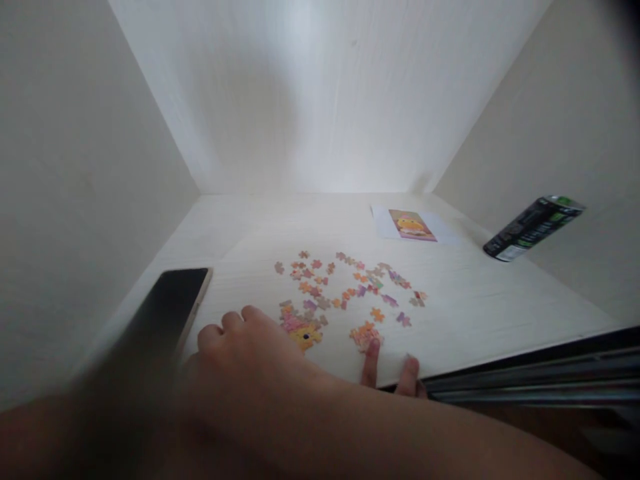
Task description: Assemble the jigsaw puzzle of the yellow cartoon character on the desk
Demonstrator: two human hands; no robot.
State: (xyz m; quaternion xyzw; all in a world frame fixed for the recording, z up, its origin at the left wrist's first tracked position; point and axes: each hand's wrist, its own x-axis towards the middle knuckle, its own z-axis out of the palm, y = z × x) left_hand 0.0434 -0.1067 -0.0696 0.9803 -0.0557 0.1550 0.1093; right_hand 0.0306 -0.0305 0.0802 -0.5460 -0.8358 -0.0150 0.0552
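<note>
Hands apart, arms crossed: R forearm lies over the L, so L hand pokes out to the R of it, mostly hidden; two of its fingers show, spread, not pinching, one resting on the pink-orange cluster, prob. to steady it; R hand is curled just beside the pink-yellow cluster, w/ its fingertips out of sight, so can't tell if it grips anything.

Loose jigsaw pcs lie beyond both clusters, mid white surface; spread in a loose band, prob. so each can be seen & picked; the two clusters sit at the near side, presumably for easy reach. Picture of a yellow figure lies on a white sheet at back R, likely set there to be in view w/o crowding the pcs; phone is off L, prob. just out of the way.

Labels: dark can at far R has green & white print, too blurred to read; looks tilted, maybe lens effect; phone screen's dark, no brand visible; no legible text on picture or pcs.
</note>
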